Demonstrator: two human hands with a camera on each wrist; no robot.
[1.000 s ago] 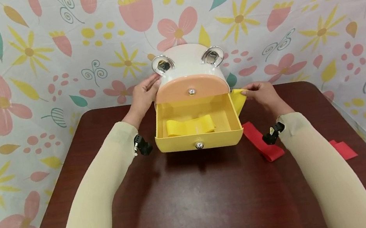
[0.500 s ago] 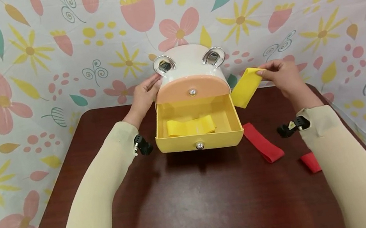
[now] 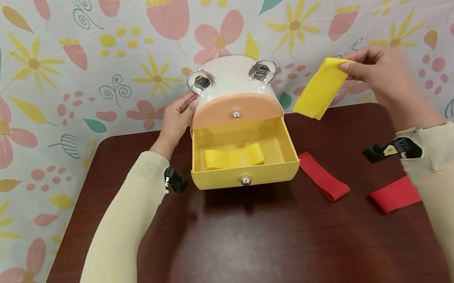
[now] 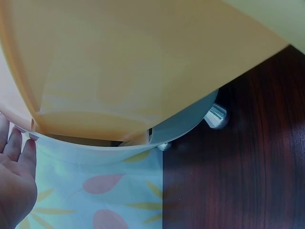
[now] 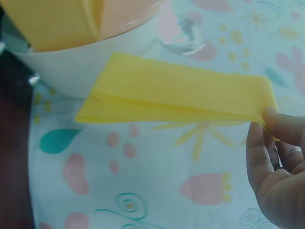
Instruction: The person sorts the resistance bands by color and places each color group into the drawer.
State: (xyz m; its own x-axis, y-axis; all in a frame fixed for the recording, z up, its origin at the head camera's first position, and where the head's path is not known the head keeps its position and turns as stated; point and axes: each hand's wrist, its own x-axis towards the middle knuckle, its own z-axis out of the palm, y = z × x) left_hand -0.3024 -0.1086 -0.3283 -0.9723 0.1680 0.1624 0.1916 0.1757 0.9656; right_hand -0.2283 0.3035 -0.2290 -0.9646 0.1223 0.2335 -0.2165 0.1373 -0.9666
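A white drawer box (image 3: 230, 77) with two silver rings on top stands at the back of the table. Its lower yellow drawer (image 3: 219, 178) is pulled out, with a yellow strip (image 3: 234, 158) lying inside. My left hand (image 3: 176, 122) rests on the box's left side; in the left wrist view, the fingertips (image 4: 29, 148) touch its white edge. To the right of the box, my right hand (image 3: 385, 78) holds up a folded yellow strip (image 3: 320, 88), one end pinched between thumb and fingers. The right wrist view shows that folded strip (image 5: 181, 90) stretching away from the hand.
A red strip (image 3: 324, 177) lies on the dark wooden table (image 3: 244, 256) right of the drawer. Another red strip (image 3: 395, 194) lies farther right, partly hidden by my right sleeve. A flower-patterned cloth (image 3: 108, 56) hangs behind the table.
My right hand has lifted the yellow strip from beside the box, up and to the right. More of the farther red strip shows now. My left hand has stayed in place.
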